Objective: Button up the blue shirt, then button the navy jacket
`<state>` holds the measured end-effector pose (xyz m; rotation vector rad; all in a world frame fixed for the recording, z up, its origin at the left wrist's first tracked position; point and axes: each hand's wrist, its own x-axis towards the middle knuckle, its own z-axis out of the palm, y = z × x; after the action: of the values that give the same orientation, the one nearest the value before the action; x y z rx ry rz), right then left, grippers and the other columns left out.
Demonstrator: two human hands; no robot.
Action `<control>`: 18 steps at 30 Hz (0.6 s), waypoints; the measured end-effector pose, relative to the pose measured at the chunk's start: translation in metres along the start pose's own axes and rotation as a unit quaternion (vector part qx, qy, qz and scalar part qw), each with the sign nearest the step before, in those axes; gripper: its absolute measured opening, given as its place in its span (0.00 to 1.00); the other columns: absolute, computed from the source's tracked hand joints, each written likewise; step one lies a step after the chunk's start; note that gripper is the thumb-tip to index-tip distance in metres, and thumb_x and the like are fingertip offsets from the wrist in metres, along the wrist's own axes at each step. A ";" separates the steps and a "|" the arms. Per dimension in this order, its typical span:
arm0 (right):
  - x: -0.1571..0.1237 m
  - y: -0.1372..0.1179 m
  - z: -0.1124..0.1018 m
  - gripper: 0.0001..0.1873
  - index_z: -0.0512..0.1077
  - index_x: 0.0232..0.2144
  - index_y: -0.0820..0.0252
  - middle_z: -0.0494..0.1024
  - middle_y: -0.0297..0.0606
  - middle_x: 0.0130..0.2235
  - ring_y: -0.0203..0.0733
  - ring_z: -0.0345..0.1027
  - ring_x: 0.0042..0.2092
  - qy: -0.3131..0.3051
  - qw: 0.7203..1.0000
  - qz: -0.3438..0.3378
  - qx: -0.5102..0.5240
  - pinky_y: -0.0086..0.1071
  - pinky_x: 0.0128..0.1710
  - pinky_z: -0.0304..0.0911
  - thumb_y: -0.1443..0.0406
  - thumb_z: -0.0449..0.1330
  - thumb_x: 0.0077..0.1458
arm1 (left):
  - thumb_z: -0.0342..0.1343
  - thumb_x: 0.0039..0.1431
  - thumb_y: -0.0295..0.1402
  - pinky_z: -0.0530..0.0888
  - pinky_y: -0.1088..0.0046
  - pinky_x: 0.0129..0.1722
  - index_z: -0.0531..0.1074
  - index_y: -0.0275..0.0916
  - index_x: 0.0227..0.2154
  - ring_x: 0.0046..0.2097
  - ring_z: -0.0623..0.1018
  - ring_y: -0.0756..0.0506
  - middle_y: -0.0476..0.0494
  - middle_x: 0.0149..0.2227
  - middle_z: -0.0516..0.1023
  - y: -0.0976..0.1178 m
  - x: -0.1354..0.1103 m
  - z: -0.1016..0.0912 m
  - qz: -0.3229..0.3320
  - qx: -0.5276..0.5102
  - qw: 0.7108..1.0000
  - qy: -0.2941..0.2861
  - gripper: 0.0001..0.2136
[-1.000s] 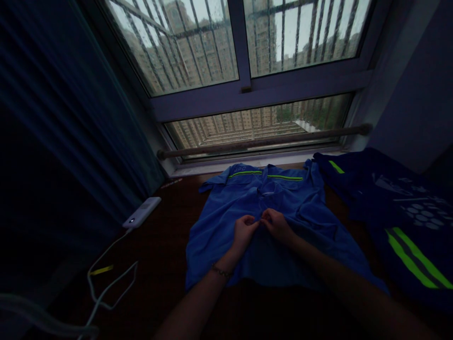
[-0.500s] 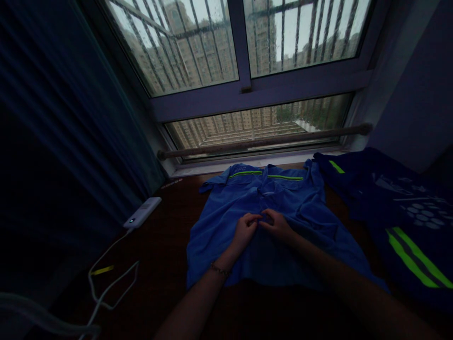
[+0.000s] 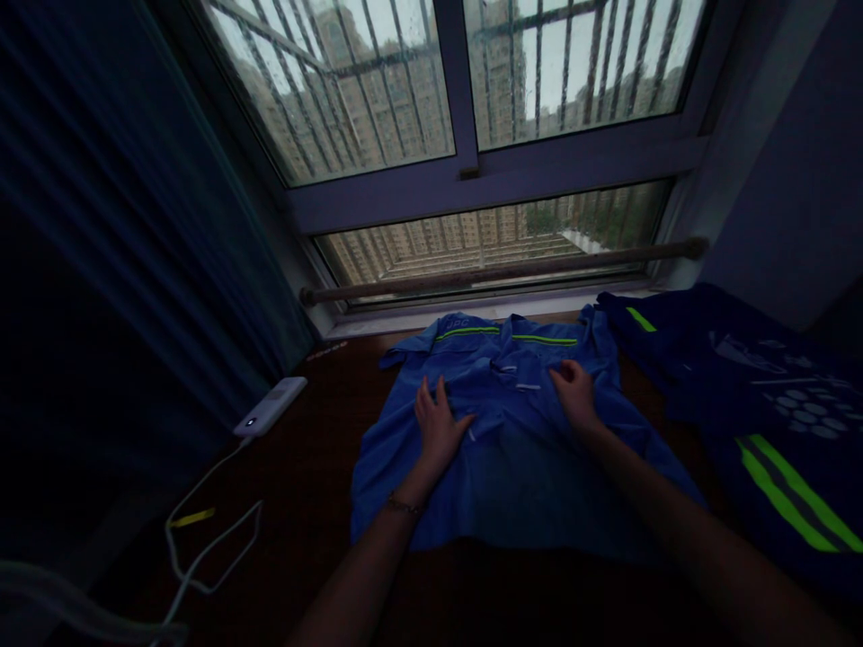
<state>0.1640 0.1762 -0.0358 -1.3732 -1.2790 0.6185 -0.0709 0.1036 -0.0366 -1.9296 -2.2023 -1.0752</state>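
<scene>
A blue short-sleeved shirt (image 3: 411, 467) lies spread on the dark wooden surface, its collar end toward the window. Thin yellow-green stripes cross its chest, with pale letters above the left one. My left hand (image 3: 441, 427) rests on the middle of the shirt, fingers spread and thumb pointing right. To the right, my right hand (image 3: 574, 395) has its fingers curled together at the shirt's front, seemingly pinching the cloth; the fingertips are dim. Between the hands the front is parted and rumpled, and small white edges show there.
A dark blue garment (image 3: 707, 359) with broad yellow-green bands lies at the right. On the left are a white power bank (image 3: 273, 404) with a white cable (image 3: 219, 539) and a yellow strip (image 3: 193, 518). A rail (image 3: 499, 272) crosses the window; a blue curtain (image 3: 135, 225) hangs left.
My hands, together at the middle of the shirt before, have moved apart. The left opened and shifted left; the right went up and right. The shirt front between them has parted.
</scene>
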 end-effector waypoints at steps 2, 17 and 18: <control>0.009 0.007 -0.009 0.16 0.66 0.37 0.65 0.69 0.46 0.40 0.46 0.62 0.43 0.006 0.991 -0.074 -0.116 0.38 0.43 0.55 0.63 0.54 0.45 | 0.57 0.41 0.43 0.50 0.53 0.52 0.46 0.38 0.55 0.58 0.48 0.33 0.32 0.58 0.46 -0.010 0.005 -0.001 -0.018 0.032 0.999 -0.025 0.39; -0.067 -0.034 0.031 0.16 0.67 0.38 0.62 0.74 0.37 0.33 0.37 0.67 0.36 -0.373 0.920 -0.065 0.103 0.32 0.38 0.62 0.72 0.48 0.45 | 0.66 0.26 0.28 0.66 0.61 0.47 0.41 0.44 0.57 0.45 0.71 0.43 0.38 0.47 0.68 0.048 -0.022 0.004 -0.197 -0.504 0.815 -0.208 0.53; -0.067 -0.039 0.029 0.17 0.67 0.39 0.62 0.74 0.36 0.33 0.37 0.68 0.36 -0.396 0.906 -0.046 0.145 0.32 0.38 0.63 0.71 0.47 0.46 | 0.66 0.27 0.27 0.67 0.63 0.45 0.46 0.43 0.55 0.43 0.73 0.44 0.39 0.44 0.70 0.048 -0.020 0.002 -0.219 -0.513 0.805 -0.202 0.49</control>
<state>0.1062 0.1175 -0.0265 -0.8107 -1.7760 1.3263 -0.0230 0.0868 -0.0247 -2.0948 -2.6459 -2.5855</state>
